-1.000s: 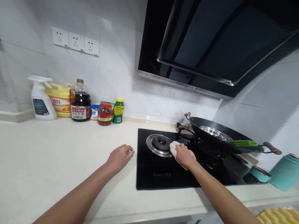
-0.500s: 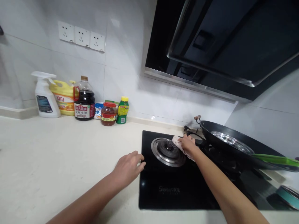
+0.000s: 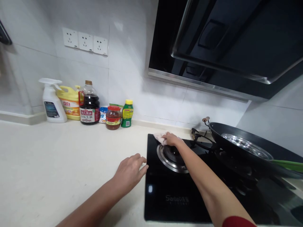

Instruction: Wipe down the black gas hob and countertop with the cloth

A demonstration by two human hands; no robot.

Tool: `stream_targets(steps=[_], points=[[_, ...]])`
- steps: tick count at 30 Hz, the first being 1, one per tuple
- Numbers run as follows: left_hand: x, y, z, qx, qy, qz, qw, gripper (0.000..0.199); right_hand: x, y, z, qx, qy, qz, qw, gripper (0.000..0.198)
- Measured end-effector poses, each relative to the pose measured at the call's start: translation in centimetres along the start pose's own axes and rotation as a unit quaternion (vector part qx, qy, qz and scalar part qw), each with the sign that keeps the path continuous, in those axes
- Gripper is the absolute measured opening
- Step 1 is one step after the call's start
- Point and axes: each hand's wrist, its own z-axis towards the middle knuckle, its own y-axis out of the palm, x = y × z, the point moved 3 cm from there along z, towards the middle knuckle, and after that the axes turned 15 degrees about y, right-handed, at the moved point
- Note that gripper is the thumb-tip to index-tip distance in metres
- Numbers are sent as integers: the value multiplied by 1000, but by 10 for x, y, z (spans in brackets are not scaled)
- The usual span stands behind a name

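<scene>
A pale cloth [image 3: 160,138] lies bunched under my right hand [image 3: 171,139], whose fingers press it onto the back left of the black glass gas stove [image 3: 170,192]. Just below that hand sits the round burner [image 3: 171,160], its metal ring partly covered by my wrist and forearm. My left hand [image 3: 131,170] rests at the stove's left edge, over the pale counter. Its thumb and fingers are apart, with nothing between them.
A black wok [image 3: 236,138] holding a shiny metal piece and a green-handled utensil [image 3: 286,164] occupies the right burner. Along the wall stand a spray bottle [image 3: 53,102], a soy sauce bottle [image 3: 89,105], a red-lidded jar [image 3: 113,119] and a green bottle [image 3: 127,115]. A range hood [image 3: 213,56] hangs above.
My right hand has moved the cloth leftward and back, from the burner's right side to the stove's back left corner. My left hand has barely shifted. The view has turned slightly.
</scene>
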Motion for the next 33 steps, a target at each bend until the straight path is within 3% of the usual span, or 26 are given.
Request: stream_targets(steps=[7,13,15,19,24,28,33], points=[[-18,1,1,2,-46,12,999,32,-48,-14,-41,-12,-90,11,996,32],[-32,7,1,18,-56,25,998,32,-78,-10,-109,30,-127,58,990,54],[-36,6,0,30,-57,26,998,32,-77,-5,-136,53,-133,73,987,51],[-37,1,-3,45,-65,4,997,33,-54,10,-191,101,-125,109,981,33],[-36,-1,-5,43,-69,-25,996,34,-1,36,-234,163,-106,171,966,34],[-38,3,-4,42,-62,-31,997,36,48,48,-234,172,-34,143,974,32],[-38,5,-2,36,-59,-38,997,38,94,48,-208,78,119,44,989,33]])
